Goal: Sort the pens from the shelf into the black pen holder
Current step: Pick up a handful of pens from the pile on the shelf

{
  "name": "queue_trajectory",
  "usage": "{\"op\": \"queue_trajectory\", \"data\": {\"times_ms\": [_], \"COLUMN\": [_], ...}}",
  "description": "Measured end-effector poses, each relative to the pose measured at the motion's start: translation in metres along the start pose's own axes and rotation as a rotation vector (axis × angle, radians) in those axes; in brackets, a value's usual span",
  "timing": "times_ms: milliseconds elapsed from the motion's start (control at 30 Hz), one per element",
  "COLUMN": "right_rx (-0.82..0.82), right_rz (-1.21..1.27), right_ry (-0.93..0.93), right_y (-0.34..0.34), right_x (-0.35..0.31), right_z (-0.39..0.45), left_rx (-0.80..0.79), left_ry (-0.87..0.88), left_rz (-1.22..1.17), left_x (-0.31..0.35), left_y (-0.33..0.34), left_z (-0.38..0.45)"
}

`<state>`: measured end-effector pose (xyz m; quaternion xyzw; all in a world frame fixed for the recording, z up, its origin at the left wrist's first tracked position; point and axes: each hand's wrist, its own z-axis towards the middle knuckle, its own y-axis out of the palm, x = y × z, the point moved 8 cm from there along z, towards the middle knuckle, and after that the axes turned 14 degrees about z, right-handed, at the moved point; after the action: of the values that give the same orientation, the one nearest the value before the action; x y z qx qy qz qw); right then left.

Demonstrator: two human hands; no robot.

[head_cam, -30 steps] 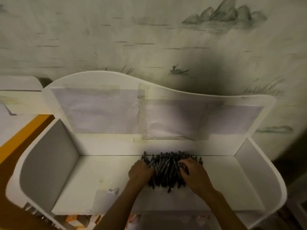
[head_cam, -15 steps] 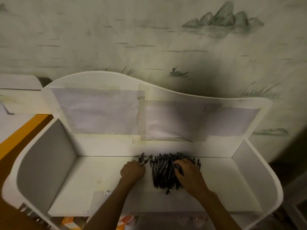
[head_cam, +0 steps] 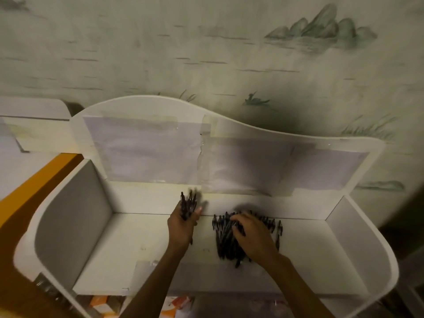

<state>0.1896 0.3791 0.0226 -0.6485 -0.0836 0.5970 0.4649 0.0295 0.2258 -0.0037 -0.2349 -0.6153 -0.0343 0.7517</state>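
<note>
The left hand (head_cam: 183, 223) is gripping a small bundle of dark pens (head_cam: 188, 204), fingers curled round the barrels, the pen ends sticking up and fanning out above the knuckles — they are blurred, so a count is not possible. This hand is held apart from the main pile, off to its left, in front of the back panel of the white curved-sided shelf (head_cam: 68, 216).

The right hand (head_cam: 251, 237) is resting on the loose heap of dark pens (head_cam: 226, 243) lying on the shelf floor, fingers bent down into the pile; whether they are actually pinching any pens cannot be told. The heap is spreading out under and to the left of this hand, with a few pens poking out beyond the fingertips and one lying just to the right of the hand.

Behind both hands, pale sheets of paper (head_cam: 146, 152) are taped across the shelf's back panel. Below the left forearm, under the shelf's front edge, orange-and-white boxes (head_cam: 101, 305) are showing — partly hidden. A black pen holder is not showing anywhere around the hands.
</note>
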Motion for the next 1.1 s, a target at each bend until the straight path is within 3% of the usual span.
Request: {"op": "queue_trajectory", "data": {"times_ms": [100, 300, 500, 667, 800, 933, 1100], "right_rx": [0.044, 0.069, 0.079, 0.06, 0.041, 0.032, 0.02], "right_rz": [0.009, 0.014, 0.0, -0.014, -0.006, -0.003, 0.054], "right_ry": [-0.011, -0.017, -0.016, -0.013, -0.032, -0.078, -0.13], "right_y": [-0.001, -0.001, -0.006, -0.003, 0.001, 0.002, 0.01], "right_x": [-0.003, -0.007, -0.009, -0.015, -0.025, -0.044, -0.076], "right_z": [-0.003, -0.009, -0.008, -0.008, -0.006, 0.002, 0.015], "left_rx": [0.045, 0.011, 0.188, 0.051, 0.045, -0.147, -0.345], "left_ry": [0.075, -0.054, -0.081, -0.053, -0.057, -0.071, -0.244], "left_rz": [0.001, 0.096, 0.08, 0.178, 0.245, 0.332, 0.147], "left_x": [-0.001, -0.044, -0.048, -0.057, -0.047, -0.025, 0.003], "left_y": [-0.002, 0.01, -0.005, -0.001, -0.011, -0.014, -0.036], "left_z": [-0.005, -0.013, -0.009, -0.012, -0.009, -0.001, 0.001]}}
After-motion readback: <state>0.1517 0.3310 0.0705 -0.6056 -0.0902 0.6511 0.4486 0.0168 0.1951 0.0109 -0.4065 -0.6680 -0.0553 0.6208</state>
